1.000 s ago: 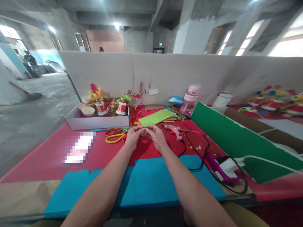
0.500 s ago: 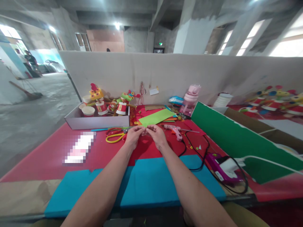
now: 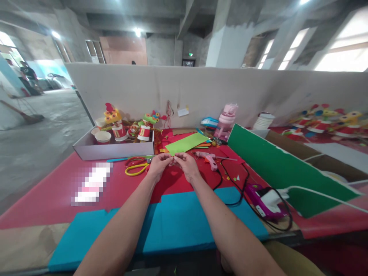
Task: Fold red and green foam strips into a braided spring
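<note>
My left hand (image 3: 158, 165) and my right hand (image 3: 186, 165) meet fingertip to fingertip above the red table cover (image 3: 117, 191). Both are pinched round something too small to make out. Just behind them lies a light green sheet (image 3: 186, 143). Scissors with yellow and red handles (image 3: 136, 168) rest left of my left hand. To the right of my right hand is a pink glue gun (image 3: 211, 160) with a black cord. Blue sheets (image 3: 178, 222) lie beneath my forearms.
A box (image 3: 115, 150) at the back left holds paper cups and cup figures. On the right are a green-sided box (image 3: 267, 168) and a purple power strip (image 3: 267, 203). A pink bottle (image 3: 225, 120) stands near the white partition (image 3: 138, 88).
The whole view has shifted slightly, so most things appear a little further left. My hands stay together, with only a slight change in the fingers.
</note>
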The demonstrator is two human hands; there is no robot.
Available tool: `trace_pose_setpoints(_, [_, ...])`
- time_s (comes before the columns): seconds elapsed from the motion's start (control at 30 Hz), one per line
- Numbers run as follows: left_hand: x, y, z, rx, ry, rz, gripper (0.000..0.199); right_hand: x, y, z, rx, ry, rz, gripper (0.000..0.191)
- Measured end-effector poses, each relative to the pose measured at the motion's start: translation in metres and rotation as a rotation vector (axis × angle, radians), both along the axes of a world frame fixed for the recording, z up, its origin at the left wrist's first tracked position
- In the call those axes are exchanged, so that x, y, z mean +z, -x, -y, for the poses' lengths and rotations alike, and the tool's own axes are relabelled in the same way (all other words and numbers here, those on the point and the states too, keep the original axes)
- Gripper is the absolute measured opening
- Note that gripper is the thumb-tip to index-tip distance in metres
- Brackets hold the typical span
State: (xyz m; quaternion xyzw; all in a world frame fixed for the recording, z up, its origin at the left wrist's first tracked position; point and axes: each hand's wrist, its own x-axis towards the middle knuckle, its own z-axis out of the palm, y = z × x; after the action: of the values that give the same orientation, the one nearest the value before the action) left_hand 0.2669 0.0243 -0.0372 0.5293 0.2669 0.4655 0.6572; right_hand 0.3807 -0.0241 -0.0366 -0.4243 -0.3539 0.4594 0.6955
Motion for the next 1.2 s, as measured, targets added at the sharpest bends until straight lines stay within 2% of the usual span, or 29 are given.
trace_pose_setpoints(0.1, [0.003, 0.0, 0.001, -0.004, 0.004, -0.005, 0.03, 0.003, -0.002, 0.0, 0.0, -0.023, 0.055, 0.03])
trace_pose_setpoints(0.17, [0.002, -0.001, 0.0, 0.026, -0.01, -0.001, 0.03, 0.008, -0.017, 0.003, -0.019, -0.023, 0.184, 0.029])
trace_pose_setpoints(0.27, [-0.002, -0.003, -0.002, 0.065, -0.026, 0.017, 0.029, 0.015, -0.064, 0.015, -0.296, -0.01, 0.497, 0.028])
trace_pose_setpoints(0.33, [-0.005, -0.004, -0.003, 0.077, -0.01, 0.027, 0.03, 0.016, -0.099, 0.025, -0.474, 0.143, 0.793, 0.023])
trace_pose_setpoints(0.37, [-0.006, -0.004, -0.004, 0.083, -0.001, 0.03, 0.03, 0.014, -0.115, 0.03, -0.497, 0.269, 0.938, 0.023])
trace_pose_setpoints(0.43, [-0.007, -0.004, -0.005, 0.098, 0.014, 0.034, 0.03, 0.007, -0.136, 0.036, -0.475, 0.494, 1.176, 0.024])
trace_pose_setpoints(0.47, [-0.008, -0.004, -0.006, 0.105, 0.018, 0.032, 0.03, 0.002, -0.142, 0.037, -0.458, 0.556, 1.27, 0.025])
trace_pose_setpoints(0.6, [-0.007, -0.002, -0.007, 0.126, 0.025, 0.024, 0.032, -0.012, -0.144, 0.033, -0.408, 0.695, 1.404, 0.042])
trace_pose_setpoints(0.7, [-0.005, -0.002, -0.006, 0.12, 0.023, 0.031, 0.033, -0.012, -0.14, 0.029, -0.398, 0.767, 1.398, 0.04])
trace_pose_setpoints(0.8, [-0.005, -0.002, -0.005, 0.123, 0.03, 0.035, 0.033, -0.005, -0.139, 0.03, -0.444, 0.738, 1.35, 0.039])
trace_pose_setpoints(0.9, [-0.004, -0.001, -0.005, 0.138, 0.061, 0.049, 0.033, 0.004, -0.135, 0.03, -0.538, 0.547, 1.174, 0.037])
trace_pose_setpoints(0.97, [-0.003, 0.0, -0.005, 0.145, 0.09, 0.073, 0.034, 0.01, -0.129, 0.031, -0.56, 0.335, 0.911, 0.037])
trace_pose_setpoints(1.0, [-0.002, 0.001, -0.005, 0.144, 0.103, 0.088, 0.034, 0.013, -0.125, 0.031, -0.515, 0.229, 0.74, 0.037])
trace_pose_setpoints(1.07, [-0.001, 0.002, -0.004, 0.133, 0.123, 0.117, 0.034, 0.018, -0.115, 0.033, -0.304, 0.117, 0.438, 0.031])
trace_pose_setpoints(1.13, [0.0, 0.002, -0.004, 0.122, 0.139, 0.131, 0.035, 0.023, -0.105, 0.034, -0.108, 0.086, 0.227, 0.025])
trace_pose_setpoints(1.2, [0.0, 0.002, -0.003, 0.124, 0.158, 0.124, 0.035, 0.026, -0.095, 0.036, -0.024, 0.057, 0.109, 0.029])
